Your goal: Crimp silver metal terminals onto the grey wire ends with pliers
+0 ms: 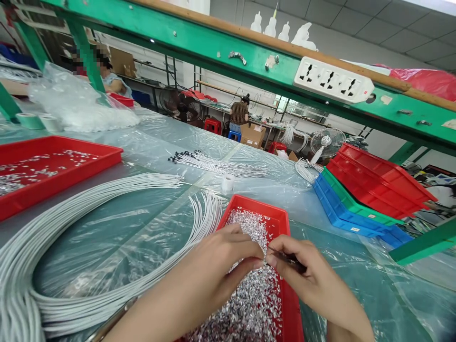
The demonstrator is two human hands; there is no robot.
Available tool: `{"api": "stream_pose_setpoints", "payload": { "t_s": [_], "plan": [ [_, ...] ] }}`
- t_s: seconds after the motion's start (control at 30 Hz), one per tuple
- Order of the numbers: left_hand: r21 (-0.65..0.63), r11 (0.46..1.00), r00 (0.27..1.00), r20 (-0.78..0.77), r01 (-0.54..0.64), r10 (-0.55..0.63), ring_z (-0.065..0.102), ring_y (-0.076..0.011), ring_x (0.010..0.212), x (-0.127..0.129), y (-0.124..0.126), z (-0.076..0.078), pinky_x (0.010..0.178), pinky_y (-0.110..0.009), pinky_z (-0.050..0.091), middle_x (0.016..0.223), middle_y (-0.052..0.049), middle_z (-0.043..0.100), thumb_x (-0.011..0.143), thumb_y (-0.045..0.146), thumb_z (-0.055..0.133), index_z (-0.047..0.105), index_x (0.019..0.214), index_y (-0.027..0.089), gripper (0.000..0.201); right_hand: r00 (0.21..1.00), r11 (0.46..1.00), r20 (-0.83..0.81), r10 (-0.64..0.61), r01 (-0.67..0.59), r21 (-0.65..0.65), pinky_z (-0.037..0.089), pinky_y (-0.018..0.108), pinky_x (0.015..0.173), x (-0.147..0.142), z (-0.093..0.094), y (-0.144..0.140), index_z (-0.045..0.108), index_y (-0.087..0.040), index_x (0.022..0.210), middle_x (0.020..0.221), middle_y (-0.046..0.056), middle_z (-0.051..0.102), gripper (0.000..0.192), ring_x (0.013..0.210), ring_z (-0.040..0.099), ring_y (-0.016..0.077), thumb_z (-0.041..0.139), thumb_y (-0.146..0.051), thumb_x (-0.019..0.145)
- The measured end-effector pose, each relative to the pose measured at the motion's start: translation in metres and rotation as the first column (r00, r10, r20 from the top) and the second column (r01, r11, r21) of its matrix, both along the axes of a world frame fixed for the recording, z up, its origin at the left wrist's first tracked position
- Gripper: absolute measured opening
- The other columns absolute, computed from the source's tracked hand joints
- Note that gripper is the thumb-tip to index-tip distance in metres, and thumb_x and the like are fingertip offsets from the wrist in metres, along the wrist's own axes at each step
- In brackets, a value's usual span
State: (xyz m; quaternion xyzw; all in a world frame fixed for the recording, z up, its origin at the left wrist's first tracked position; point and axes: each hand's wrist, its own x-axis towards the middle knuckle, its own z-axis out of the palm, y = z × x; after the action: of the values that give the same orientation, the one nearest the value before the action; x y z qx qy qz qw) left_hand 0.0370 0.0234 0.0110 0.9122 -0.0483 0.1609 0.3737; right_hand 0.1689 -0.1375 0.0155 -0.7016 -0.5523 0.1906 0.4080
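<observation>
Above a long red tray (288, 223) heaped with tiny shiny metal pieces (249, 294), my two hands meet fingertip to fingertip. My left hand (231, 251) is closed in a pinch; what sits between its fingertips is too small to make out. In my right hand (302, 266), also closed, is a slim dark tool (290, 259) that looks like tweezers, its tip pointing at the left fingertips. A large bundle of white cables (107, 304) curves round on the left, and its ends (206, 209) reach the tray's far left side.
Another red tray (96, 149) with scattered small pieces lies at left. Beyond are white cables with black ends (217, 166) and a small white roll (228, 183). Stacked bins (370, 185) stand at right. A green beam (213, 42) with a power strip (331, 80) crosses overhead. People sit behind.
</observation>
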Motion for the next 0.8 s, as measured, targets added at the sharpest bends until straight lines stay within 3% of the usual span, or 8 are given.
{"api": "stream_pose_setpoints", "payload": {
  "t_s": [0.2, 0.43, 0.5, 0.63, 0.8],
  "plan": [
    [-0.041, 0.999, 0.999, 0.047, 0.016, -0.015, 0.049, -0.0155, 0.084, -0.002, 0.004, 0.007, 0.074, -0.025, 0.036, 0.082, 0.005, 0.064, 0.097, 0.015, 0.052, 0.063, 0.088, 0.022, 0.016, 0.997, 0.998, -0.059, -0.051, 0.053, 0.028, 0.026, 0.026, 0.054, -0.009, 0.002, 0.004, 0.054, -0.021, 0.083, 0.071, -0.004, 0.047, 0.018, 0.065, 0.041, 0.0143, 0.05, -0.025, 0.099],
    [-0.034, 0.999, 0.997, 0.082, -0.006, 0.009, 0.05, -0.0165, 0.083, -0.004, 0.006, 0.015, 0.074, -0.026, 0.037, 0.08, 0.003, 0.064, 0.097, 0.018, 0.051, 0.064, 0.086, 0.021, 0.018, 0.957, 0.983, -0.287, 0.033, 0.02, 0.18, 0.031, 0.024, 0.058, -0.017, 0.003, 0.012, 0.049, -0.019, 0.082, 0.073, -0.003, 0.042, 0.02, 0.066, 0.039, 0.0142, 0.047, -0.028, 0.1],
    [-0.067, 0.997, 0.997, 0.073, -0.025, 0.03, 0.053, -0.016, 0.083, -0.004, 0.005, 0.015, 0.077, -0.026, 0.038, 0.081, 0.004, 0.066, 0.097, 0.02, 0.052, 0.065, 0.087, 0.022, 0.017, 0.977, 0.975, -0.214, 0.011, 0.037, 0.218, 0.031, 0.023, 0.056, -0.017, 0.002, 0.011, 0.052, -0.02, 0.085, 0.074, -0.004, 0.046, 0.016, 0.065, 0.041, 0.0134, 0.049, -0.025, 0.1],
    [-0.149, 0.988, 0.999, 0.003, -0.048, 0.049, 0.057, -0.0125, 0.075, -0.006, 0.001, 0.016, 0.071, -0.023, 0.04, 0.079, 0.005, 0.067, 0.099, 0.026, 0.048, 0.066, 0.086, 0.022, 0.022, 0.989, 0.949, 0.128, -0.072, 0.028, 0.313, 0.03, 0.023, 0.056, -0.014, -0.005, 0.004, 0.055, -0.025, 0.095, 0.078, -0.007, 0.053, 0.014, 0.063, 0.045, 0.0115, 0.049, -0.012, 0.096],
    [-0.183, 0.981, 0.994, -0.099, -0.061, 0.044, 0.039, -0.0093, 0.053, -0.01, 0.0, 0.019, 0.048, -0.022, 0.028, 0.06, 0.005, 0.049, 0.099, 0.039, 0.044, 0.063, 0.076, 0.018, 0.036, 0.941, 0.937, 0.324, -0.098, -0.023, 0.349, 0.031, 0.026, 0.06, -0.014, -0.008, 0.002, 0.05, -0.026, 0.097, 0.081, -0.008, 0.057, 0.02, 0.061, 0.05, 0.0111, 0.044, -0.008, 0.092]
  ]
}}
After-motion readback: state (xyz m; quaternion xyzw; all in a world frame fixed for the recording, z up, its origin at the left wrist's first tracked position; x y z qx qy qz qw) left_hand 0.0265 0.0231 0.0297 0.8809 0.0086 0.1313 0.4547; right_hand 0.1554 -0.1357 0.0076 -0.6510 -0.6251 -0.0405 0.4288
